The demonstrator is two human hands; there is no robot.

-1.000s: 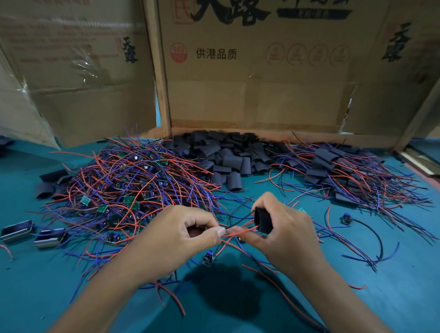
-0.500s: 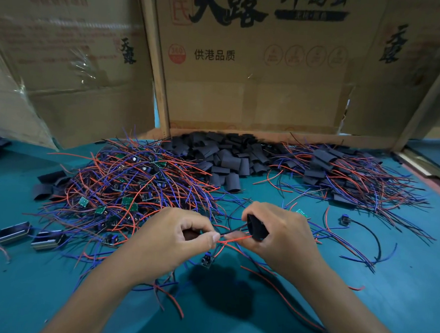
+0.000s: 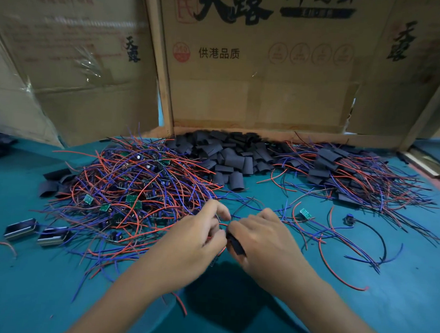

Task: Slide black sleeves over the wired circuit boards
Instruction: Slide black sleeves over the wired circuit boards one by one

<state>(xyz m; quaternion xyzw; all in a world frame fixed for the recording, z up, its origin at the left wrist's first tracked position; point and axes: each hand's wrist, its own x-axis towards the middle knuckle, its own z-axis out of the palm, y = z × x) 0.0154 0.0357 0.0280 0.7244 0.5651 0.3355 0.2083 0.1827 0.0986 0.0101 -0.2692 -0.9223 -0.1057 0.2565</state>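
Closing together since a second ago, the left hand [image 3: 197, 232] pinches red wires while the right hand [image 3: 261, 235] fingers clamp the black sleeve [image 3: 236, 244] at bench [image 3: 25, 296] centre; threading looks underway. Open room lies at 6 o'clock; the board pile [image 3: 135, 187] crowds 10 o'clock.
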